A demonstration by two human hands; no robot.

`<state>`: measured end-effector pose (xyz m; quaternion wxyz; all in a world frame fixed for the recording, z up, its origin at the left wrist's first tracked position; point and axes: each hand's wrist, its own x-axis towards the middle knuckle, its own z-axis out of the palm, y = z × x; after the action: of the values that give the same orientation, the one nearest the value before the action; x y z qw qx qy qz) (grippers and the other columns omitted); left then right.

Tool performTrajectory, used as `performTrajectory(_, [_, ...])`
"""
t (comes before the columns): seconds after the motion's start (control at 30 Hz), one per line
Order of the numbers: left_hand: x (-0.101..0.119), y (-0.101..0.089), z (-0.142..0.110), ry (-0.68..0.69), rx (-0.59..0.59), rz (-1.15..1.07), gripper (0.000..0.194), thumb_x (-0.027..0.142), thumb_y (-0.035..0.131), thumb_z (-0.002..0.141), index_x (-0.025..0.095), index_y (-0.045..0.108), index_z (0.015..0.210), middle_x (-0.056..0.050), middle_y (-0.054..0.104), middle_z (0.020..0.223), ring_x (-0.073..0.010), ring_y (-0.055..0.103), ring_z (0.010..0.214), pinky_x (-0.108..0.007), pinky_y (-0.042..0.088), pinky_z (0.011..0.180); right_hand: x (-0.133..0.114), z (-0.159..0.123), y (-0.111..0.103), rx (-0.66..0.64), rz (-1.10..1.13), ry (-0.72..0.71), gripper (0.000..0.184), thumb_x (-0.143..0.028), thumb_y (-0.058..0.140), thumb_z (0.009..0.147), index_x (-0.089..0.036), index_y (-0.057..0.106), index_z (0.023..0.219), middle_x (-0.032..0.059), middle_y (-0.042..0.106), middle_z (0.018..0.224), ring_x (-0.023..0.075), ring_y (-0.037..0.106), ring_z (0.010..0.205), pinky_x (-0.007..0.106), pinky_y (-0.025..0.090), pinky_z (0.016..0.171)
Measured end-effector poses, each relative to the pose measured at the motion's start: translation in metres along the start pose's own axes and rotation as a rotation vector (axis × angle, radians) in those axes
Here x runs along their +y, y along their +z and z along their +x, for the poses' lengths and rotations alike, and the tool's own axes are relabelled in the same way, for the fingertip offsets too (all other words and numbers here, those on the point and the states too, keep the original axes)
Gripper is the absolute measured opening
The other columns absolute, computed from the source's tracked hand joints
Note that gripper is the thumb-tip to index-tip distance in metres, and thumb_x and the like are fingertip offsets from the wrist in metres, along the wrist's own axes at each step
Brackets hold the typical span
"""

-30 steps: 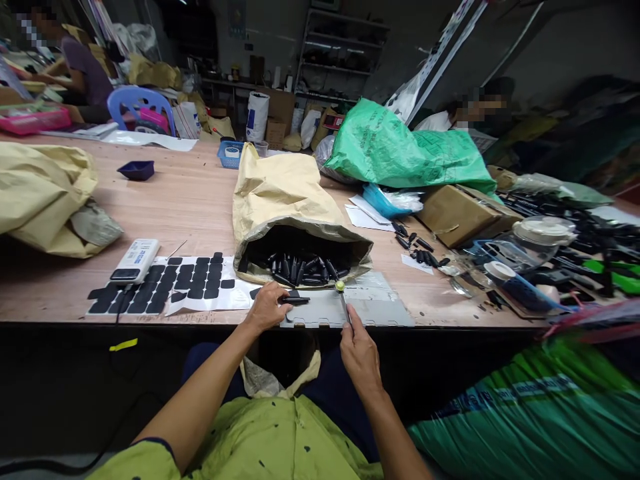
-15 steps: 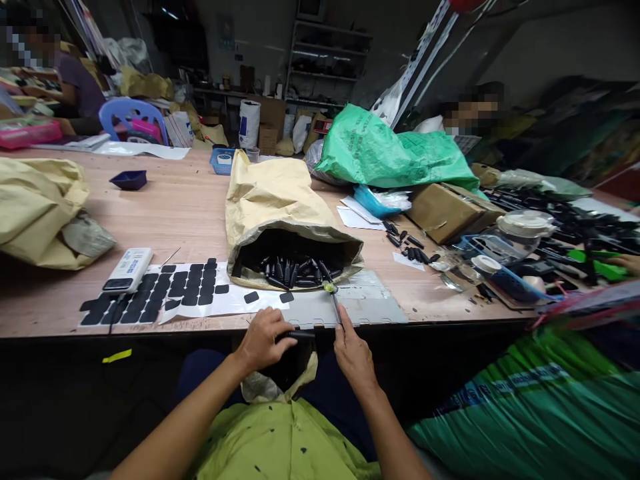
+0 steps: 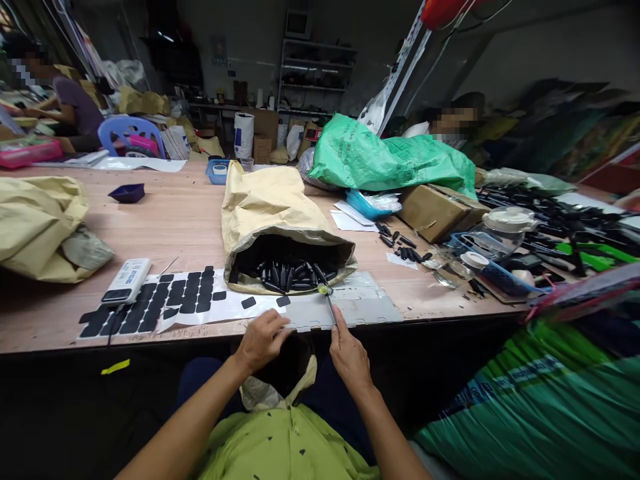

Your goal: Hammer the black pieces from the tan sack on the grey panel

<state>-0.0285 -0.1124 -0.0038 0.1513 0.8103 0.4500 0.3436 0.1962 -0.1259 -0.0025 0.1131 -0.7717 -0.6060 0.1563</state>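
Observation:
My left hand [image 3: 263,340] hovers over the open mouth of a paper sack [image 3: 309,377] in my lap. Its thumb and fingers are slightly apart, and no black piece shows in them. My right hand [image 3: 350,357] grips a thin metal-handled tool with a round yellow-green head [image 3: 325,291]. That head is over a grey plate [image 3: 363,303] at the table edge, close to the lip of a tan paper sack [image 3: 270,200]. Inside that sack's mouth lie many slim black tubular pieces [image 3: 287,275]. Left of the plate, black rounded-square stickers [image 3: 193,293] lie on a white sheet.
A white electronic device [image 3: 127,281] and a dark blue tray [image 3: 127,193] are on the left. To the right stand a cardboard box [image 3: 435,210], a green sack [image 3: 380,157], loose black parts and a clear jar [image 3: 507,227]. Co-workers sit at far left and behind the green sack.
My left hand drew a black tubular piece back from the plate to above the lap sack; the piece is now out of its fingers. My right hand keeps the tool. The view shifted slightly.

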Motion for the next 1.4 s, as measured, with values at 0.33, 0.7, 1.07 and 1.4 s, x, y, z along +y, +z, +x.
performTrajectory(0.33, [-0.056, -0.017, 0.068, -0.243, -0.032, 0.401, 0.017, 0.017, 0.067, 0.08, 0.021, 0.066, 0.096, -0.005, 0.053, 0.098, -0.0205, 0.053, 0.092, -0.034, 0.045, 0.081, -0.001, 0.001, 0.0, -0.019, 0.038, 0.009, 0.054, -0.033, 0.028, 0.099, -0.035, 0.024, 0.152, 0.0065, 0.072, 0.088, 0.0228, 0.069, 0.075, 0.028, 0.044, 0.064])
performTrajectory(0.7, [-0.049, -0.021, 0.061, -0.145, -0.106, 0.458, 0.015, 0.017, 0.062, 0.085, 0.02, 0.065, 0.099, -0.006, 0.06, 0.096, -0.0223, 0.052, 0.092, -0.036, 0.04, 0.079, -0.001, 0.0, 0.0, -0.031, 0.044, 0.027, 0.054, -0.034, 0.029, 0.099, -0.035, 0.024, 0.152, 0.0056, 0.072, 0.089, 0.0214, 0.068, 0.076, 0.027, 0.043, 0.064])
performTrajectory(1.07, [-0.029, -0.003, 0.031, -0.157, -0.058, 0.136, 0.012, 0.023, 0.061, 0.086, 0.021, 0.067, 0.096, -0.005, 0.06, 0.09, -0.0205, 0.054, 0.09, -0.034, 0.043, 0.08, 0.005, 0.003, 0.006, 0.017, 0.092, -0.01, 0.055, -0.038, 0.025, 0.098, -0.029, 0.03, 0.152, 0.0075, 0.072, 0.087, 0.0231, 0.069, 0.072, 0.03, 0.047, 0.064])
performTrajectory(1.4, [-0.033, -0.001, 0.026, -0.245, 0.077, -0.095, 0.023, 0.01, 0.066, 0.072, 0.018, 0.066, 0.093, -0.002, 0.059, 0.085, -0.0183, 0.054, 0.085, -0.032, 0.045, 0.08, 0.023, -0.007, 0.015, -0.002, 0.426, -0.015, 0.073, -0.05, 0.041, 0.089, -0.021, 0.023, 0.154, 0.0126, 0.053, 0.14, 0.0268, 0.063, 0.108, 0.036, 0.05, 0.088])
